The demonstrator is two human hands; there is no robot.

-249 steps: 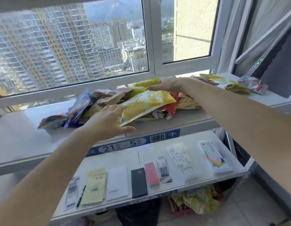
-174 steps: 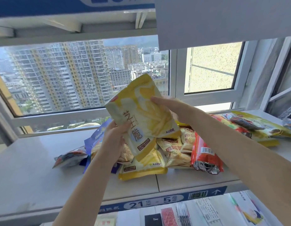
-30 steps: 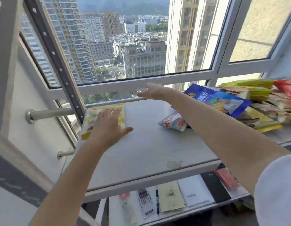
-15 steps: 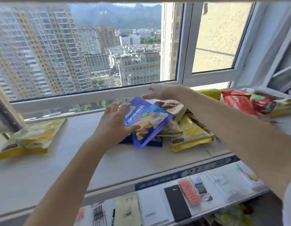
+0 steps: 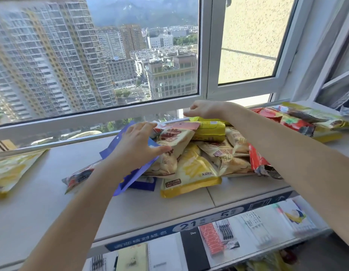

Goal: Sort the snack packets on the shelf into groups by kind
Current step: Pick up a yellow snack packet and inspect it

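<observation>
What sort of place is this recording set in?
Probably a mock shop or storeroom in a high-rise: a shelf with a numbered barcode label strip, snack packets piled on it, stationery below, towers beyond the window.

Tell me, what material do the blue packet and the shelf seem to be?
Blue packet: probably glossy plastic film; it is thin and bends under the left hand. Shelf: matte pale board, perhaps laminate or painted metal; a seam shows, material uncertain.

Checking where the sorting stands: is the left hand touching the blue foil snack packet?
Touching. The head view shows the left hand lying on the blue foil snack packet, fingers spread across its upper face.
</observation>
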